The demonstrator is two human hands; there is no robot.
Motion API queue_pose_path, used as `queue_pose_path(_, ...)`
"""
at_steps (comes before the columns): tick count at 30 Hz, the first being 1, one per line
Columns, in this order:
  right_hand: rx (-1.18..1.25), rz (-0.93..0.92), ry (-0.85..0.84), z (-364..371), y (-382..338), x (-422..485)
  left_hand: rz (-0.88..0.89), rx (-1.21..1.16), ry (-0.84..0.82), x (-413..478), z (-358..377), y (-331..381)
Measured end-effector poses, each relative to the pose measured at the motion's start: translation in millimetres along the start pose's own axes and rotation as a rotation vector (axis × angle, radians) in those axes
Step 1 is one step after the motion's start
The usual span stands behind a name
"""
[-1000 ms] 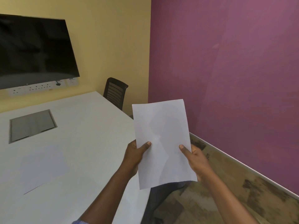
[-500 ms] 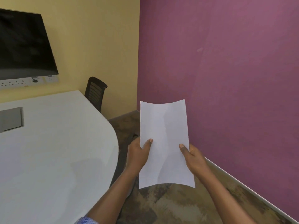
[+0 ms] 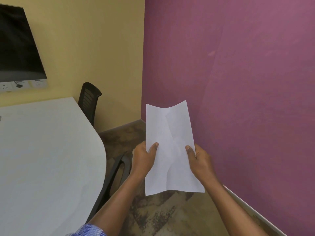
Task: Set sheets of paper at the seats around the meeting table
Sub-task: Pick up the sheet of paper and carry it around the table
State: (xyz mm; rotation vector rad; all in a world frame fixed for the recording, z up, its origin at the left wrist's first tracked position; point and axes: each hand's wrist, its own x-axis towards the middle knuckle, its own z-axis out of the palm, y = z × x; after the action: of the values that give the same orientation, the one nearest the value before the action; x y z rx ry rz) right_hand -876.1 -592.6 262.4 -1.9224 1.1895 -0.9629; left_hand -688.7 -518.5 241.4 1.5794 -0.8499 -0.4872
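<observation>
I see the paper [image 3: 170, 147] at centre frame, off the table [image 3: 47, 159] and over the floor. The left hand [image 3: 143, 160] and right hand [image 3: 199, 162] each pinch a long edge, thumb on top, bowing the sheets, probably to keep them stiff while carried. A chair [image 3: 88, 101] waits at upper left, likely the next seat.

A purple wall [image 3: 238, 82] fills the right and upper right of the frame, meeting a yellow wall [image 3: 88, 45] at a corner near the top centre. A dark screen [image 3: 15, 48] hangs at the upper left above a strip of white sockets [image 3: 22, 84]. The white table [image 3: 44, 159] with a rounded corner covers the lower left. A black chair [image 3: 88, 99] stands behind it; another chair's arm [image 3: 112, 178] shows beside its edge. Mottled brown floor [image 3: 162, 215] lies below.
</observation>
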Motion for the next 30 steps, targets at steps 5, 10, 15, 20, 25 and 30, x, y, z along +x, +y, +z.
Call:
queue_pose_path(5, 0.001, -0.021, -0.041, 21.6, 15.0, 106.7, -0.010, 0.015, 0.063, 91.1, 29.9, -5.0)
queue_pose_path(10, 0.008, -0.039, -0.063, 51.4, 23.3, 196.1, -0.034, 0.063, 0.100, 176.1, 45.1, -13.5)
queue_pose_path(15, 0.028, -0.083, -0.096, 81.3, 29.3, 269.5, -0.058, 0.093, 0.154, 244.8, 51.1, -24.6)
queue_pose_path(20, 0.031, -0.132, -0.146, 117.2, 39.7, 347.0, -0.121, 0.088, 0.221, 313.0, 57.5, -45.7)
queue_pose_path(25, 0.109, -0.188, -0.244, 157.1, 52.0, 436.1, -0.125, 0.103, 0.318, 386.9, 65.1, -61.3)
queue_pose_path(30, 0.150, -0.245, -0.365, 193.1, 60.7, 527.7, -0.172, 0.101, 0.434, 455.8, 74.0, -66.4)
